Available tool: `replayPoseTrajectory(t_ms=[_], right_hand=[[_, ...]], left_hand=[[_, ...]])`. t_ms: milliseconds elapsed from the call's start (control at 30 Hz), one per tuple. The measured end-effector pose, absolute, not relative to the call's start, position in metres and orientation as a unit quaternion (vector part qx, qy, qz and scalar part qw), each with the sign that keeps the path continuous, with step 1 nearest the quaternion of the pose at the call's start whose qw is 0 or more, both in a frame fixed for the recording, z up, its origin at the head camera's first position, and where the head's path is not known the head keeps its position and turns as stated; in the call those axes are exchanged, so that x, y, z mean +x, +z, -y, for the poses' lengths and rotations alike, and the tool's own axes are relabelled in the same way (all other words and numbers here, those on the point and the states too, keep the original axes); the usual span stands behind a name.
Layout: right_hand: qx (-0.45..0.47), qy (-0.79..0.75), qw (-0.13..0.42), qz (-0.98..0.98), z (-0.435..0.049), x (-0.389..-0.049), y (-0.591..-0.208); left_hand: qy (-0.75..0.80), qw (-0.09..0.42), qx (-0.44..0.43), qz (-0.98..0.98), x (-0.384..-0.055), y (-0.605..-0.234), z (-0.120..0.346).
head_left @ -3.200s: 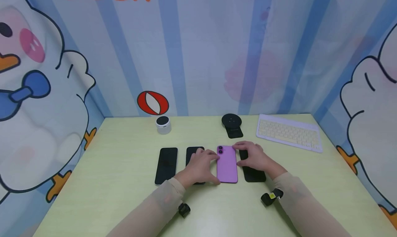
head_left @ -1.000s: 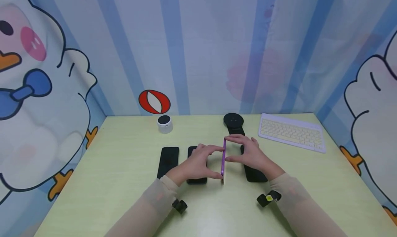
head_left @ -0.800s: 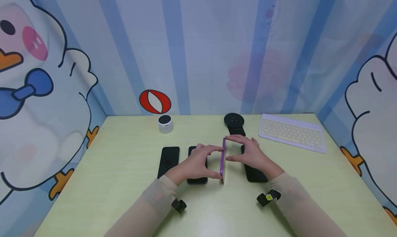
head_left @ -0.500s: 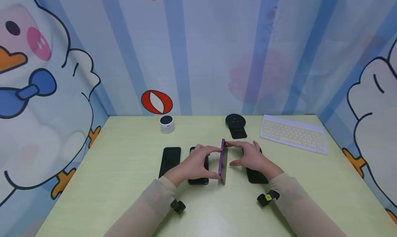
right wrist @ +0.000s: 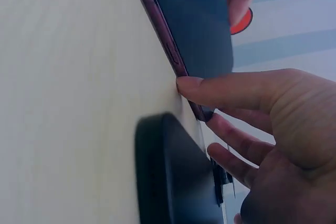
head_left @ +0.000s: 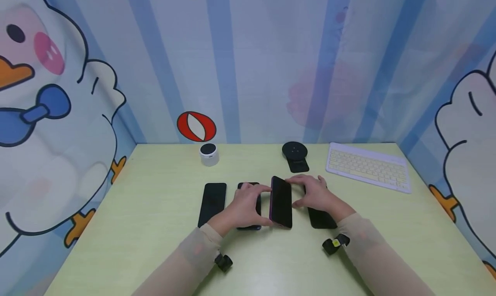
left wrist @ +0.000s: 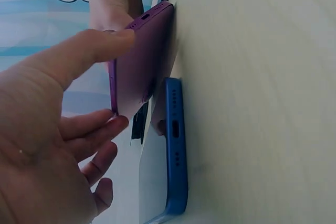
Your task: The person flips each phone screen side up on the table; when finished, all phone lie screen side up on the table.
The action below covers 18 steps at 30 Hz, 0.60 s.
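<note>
A purple smartphone (head_left: 281, 202) is tilted, its black screen facing up and to the right, its left edge raised. My left hand (head_left: 246, 205) holds that raised edge; the left wrist view shows the thumb at the charging-port end and fingertips at the far corner, over the purple back (left wrist: 144, 59). My right hand (head_left: 315, 195) holds the lower right edge and far corner, with the thumb (right wrist: 226, 90) across the side in the right wrist view. Under my left hand lies a blue-edged phone (left wrist: 176, 145). A dark phone (head_left: 321, 218) lies partly beneath my right hand.
Another black-screened phone (head_left: 212, 203) lies at the left of the row. Behind stand a small white round speaker (head_left: 209, 155) and a black round-headed stand (head_left: 295, 154). A lilac keyboard (head_left: 368, 167) lies at the back right, before a striped curtain (head_left: 259, 72).
The purple phone lay back-up, then stood on its long edge; now it leans over with its screen showing. Both hands have stayed at it, the right shifting slightly right as it turned.
</note>
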State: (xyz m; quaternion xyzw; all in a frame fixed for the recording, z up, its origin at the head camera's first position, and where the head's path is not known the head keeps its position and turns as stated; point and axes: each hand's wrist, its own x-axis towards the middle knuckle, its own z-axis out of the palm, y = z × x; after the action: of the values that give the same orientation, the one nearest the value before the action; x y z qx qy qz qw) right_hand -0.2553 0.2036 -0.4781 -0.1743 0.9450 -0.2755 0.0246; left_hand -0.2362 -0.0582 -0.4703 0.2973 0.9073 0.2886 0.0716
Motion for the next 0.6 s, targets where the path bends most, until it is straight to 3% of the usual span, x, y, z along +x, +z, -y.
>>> replayPoseTrajectory(t_ms=[600], right_hand=[[-0.203, -0.257, 0.056, -0.943, -0.222, -0.262, -0.475]], left_hand=[[0.202, 0.060, 0.272, -0.939, -0.231, -0.478, 0.039]])
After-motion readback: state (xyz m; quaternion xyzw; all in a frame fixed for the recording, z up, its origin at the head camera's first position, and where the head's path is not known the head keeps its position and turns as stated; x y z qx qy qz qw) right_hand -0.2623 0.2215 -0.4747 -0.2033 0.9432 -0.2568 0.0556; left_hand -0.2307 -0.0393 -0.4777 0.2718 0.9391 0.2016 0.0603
